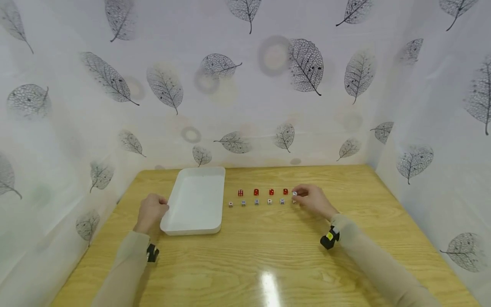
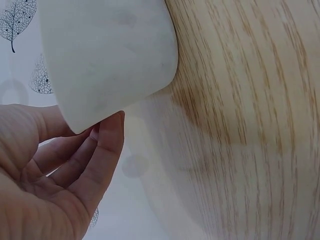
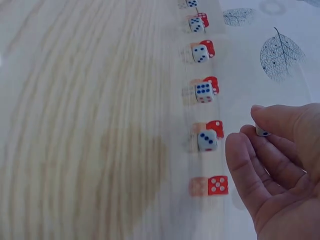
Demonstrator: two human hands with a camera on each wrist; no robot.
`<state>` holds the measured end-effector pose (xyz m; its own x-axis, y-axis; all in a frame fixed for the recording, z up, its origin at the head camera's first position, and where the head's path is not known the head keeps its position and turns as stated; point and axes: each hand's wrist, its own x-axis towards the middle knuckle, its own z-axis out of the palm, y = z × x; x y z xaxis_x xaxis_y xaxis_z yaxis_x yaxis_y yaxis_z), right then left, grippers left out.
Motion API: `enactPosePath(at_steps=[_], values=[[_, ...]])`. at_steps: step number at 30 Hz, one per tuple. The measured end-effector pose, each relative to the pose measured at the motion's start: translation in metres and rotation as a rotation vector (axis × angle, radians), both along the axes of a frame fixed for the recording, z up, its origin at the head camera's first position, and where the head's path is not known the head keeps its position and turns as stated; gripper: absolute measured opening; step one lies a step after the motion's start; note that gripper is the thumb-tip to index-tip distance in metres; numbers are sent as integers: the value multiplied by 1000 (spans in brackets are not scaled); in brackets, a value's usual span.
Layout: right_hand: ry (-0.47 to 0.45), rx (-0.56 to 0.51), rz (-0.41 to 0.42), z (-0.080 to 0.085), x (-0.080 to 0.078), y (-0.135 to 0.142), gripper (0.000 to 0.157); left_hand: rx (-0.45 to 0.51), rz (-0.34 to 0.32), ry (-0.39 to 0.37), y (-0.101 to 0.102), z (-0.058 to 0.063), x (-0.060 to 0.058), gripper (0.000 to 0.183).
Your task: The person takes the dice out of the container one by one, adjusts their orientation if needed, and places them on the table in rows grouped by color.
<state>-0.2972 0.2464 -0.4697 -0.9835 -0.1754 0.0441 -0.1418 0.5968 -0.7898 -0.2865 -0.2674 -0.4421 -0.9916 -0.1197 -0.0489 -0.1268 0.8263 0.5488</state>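
My left hand [image 1: 152, 212] grips the left rim of a shallow white tray [image 1: 194, 233]. In the left wrist view its fingertips [image 2: 114, 125] are right at the tray's edge, and the thumb tip is hidden behind the tray [image 2: 112, 60]. My right hand [image 1: 315, 201] pinches a small white die [image 1: 294, 193] at the right end of two rows of dice. The right wrist view shows this die [image 3: 262, 131] mostly covered by thumb and forefinger. Nearest to that hand there are a red die [image 3: 218, 185] and a white die [image 3: 207, 140] with blue dots.
Several white dice [image 1: 256, 202] form the front row, with red dice [image 1: 256, 192] in a row behind them. The tray stands left of both rows on a wooden table [image 1: 238, 264]. A leaf-patterned sheet [image 1: 245, 106] hangs behind the table and along both sides.
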Motion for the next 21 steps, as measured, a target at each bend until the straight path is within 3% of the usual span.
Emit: enactPosePath(at_steps=[9, 21], values=[[-3, 25, -22, -3, -1, 20, 31, 7, -10, 5, 0, 2, 1, 27], [24, 208, -39, -10, -1, 37, 23, 11, -28, 46, -3, 1, 0, 22]])
